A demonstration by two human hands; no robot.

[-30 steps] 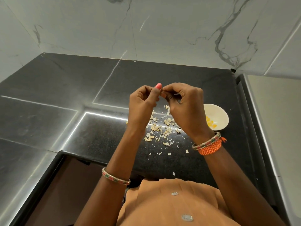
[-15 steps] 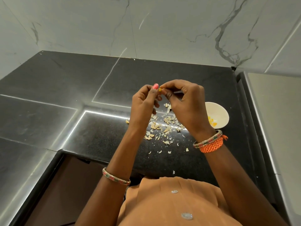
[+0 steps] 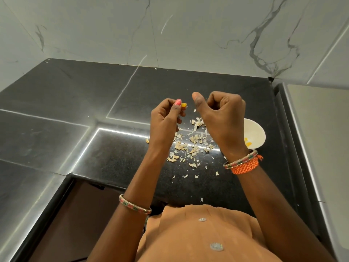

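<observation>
My left hand (image 3: 166, 120) is raised over the black counter (image 3: 117, 154) and pinches a small yellow piece (image 3: 184, 105) between thumb and fingertips. My right hand (image 3: 221, 118) is beside it, a short gap apart, fingers curled and thumb sticking up; I see nothing held in it. A tiny pale flake (image 3: 194, 110) is in the air between the hands. Below the hands lies a scatter of pale peel scraps (image 3: 190, 146). A small white bowl (image 3: 261, 133) with a few yellow pieces (image 3: 248, 141) stands at the right, partly hidden by my right wrist.
A marble-patterned wall (image 3: 188, 35) backs the counter. A raised grey surface (image 3: 324, 138) borders the counter on the right. The counter's front edge steps back at the left above a dark brown opening (image 3: 79, 220).
The hands, joined at the fingertips before, have pulled apart. The yellow piece stays with the left hand; the right hand moved right and a flake has come off.
</observation>
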